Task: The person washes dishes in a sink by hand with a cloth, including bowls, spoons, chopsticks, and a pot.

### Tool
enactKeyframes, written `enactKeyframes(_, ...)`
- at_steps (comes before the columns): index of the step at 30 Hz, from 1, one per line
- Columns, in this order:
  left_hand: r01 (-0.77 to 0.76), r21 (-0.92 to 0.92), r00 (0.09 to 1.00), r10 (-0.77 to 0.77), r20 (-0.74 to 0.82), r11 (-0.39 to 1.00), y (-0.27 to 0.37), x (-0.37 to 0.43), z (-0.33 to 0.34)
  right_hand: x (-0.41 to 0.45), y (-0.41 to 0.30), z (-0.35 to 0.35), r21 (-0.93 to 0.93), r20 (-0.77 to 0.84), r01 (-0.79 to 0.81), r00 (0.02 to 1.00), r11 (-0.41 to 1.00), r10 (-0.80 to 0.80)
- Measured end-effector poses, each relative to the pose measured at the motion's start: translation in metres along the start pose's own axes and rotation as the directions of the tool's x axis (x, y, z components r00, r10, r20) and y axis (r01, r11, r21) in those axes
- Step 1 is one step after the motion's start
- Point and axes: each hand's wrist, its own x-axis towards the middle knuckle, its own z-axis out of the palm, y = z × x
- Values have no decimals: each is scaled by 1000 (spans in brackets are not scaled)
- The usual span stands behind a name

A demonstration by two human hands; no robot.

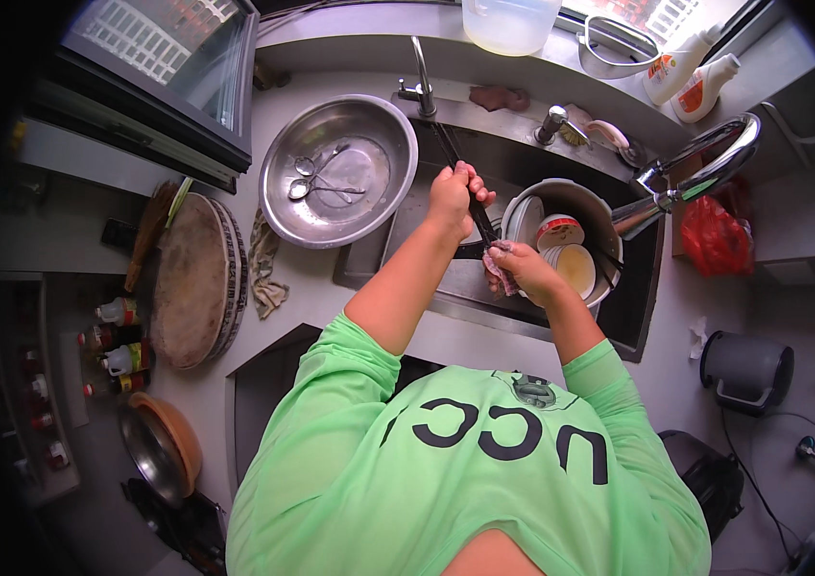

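My left hand (452,200) grips a bundle of dark chopsticks (481,217) that slants over the sink (415,216). At the bundle's lower end, my right hand (528,270) presses a pinkish cloth (500,277) around it. Just beyond the right hand, a large metal pot (595,209) stands in the sink. It holds stacked bowls, among them a yellowish one (573,268) and a red-and-white one (560,232), and a pale dish (525,219) leans at its side. To the left, a steel basin (393,169) with several spoons (304,189) rests on the counter by the sink's edge.
A chrome faucet (695,180) arches in from the right, and a slimmer tap (422,79) rises behind the sink. An open window sash (163,86) juts over the left counter, above a round wooden chopping board (188,281). Cleaning bottles (699,86) line the sill. A grey kettle (746,371) sits right.
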Motion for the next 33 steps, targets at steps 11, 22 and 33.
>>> enactKeyframes(11,-147,223,897,225,-380,964,150,49,-117,-44,35,-47,573,-356,251,934,780,-39)
enactKeyframes(22,-359,796,854,-172,491,487,-104,16,42,-43,79,-65,751,-634,613,774,246,9)
enactKeyframes(33,711,597,637,-701,-322,372,-285,77,88,-139,111,-82,433,-899,887,438,159,9)
